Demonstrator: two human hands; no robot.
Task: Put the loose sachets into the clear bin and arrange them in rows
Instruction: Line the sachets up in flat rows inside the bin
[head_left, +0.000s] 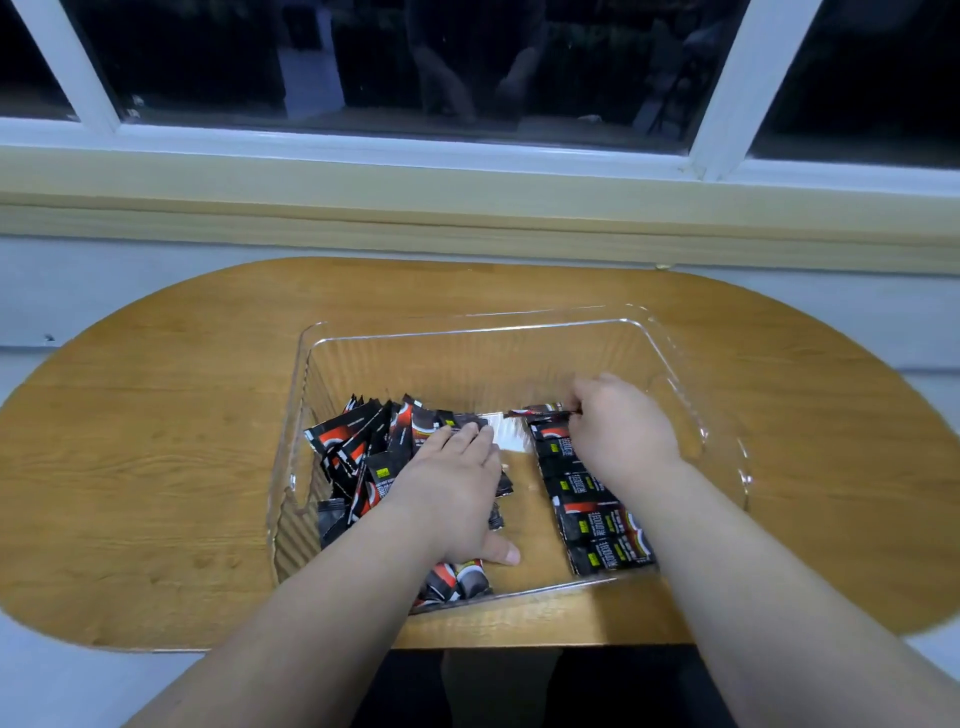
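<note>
Bin (519, 328): clear plastic, rectangular, open on top; it stands on the counter (156, 441) with both forearms reaching in over its near wall.

Loose pile (358, 452): black sachets with red and white print, heaped at all angles in the left half of the bin, some leaning against the left wall. A few more lie against the near wall, just under the left wrist.

Row (592, 509): sachets laid flat and overlapping in the right half of the bin, running from the near wall toward the far wall. A strip of bare floor separates the row from the pile.

Left hand (457, 483): palm down, fingers straight and together, resting flat on top of the loose pile. The thumb is spread out toward the near wall, and the hand grasps nothing.

Right hand (618, 431): inside the bin at the far end of the row, fingers curled. It pinches a single sachet (540, 412) by one end; the sachet sticks out leftward, almost level, just above the row's far end.

Counter: wooden, with rounded ends, wider than the bin on both sides.

Behind the bin: a pale sill (467, 208) and a white-framed window (415, 62) with dark glass.
</note>
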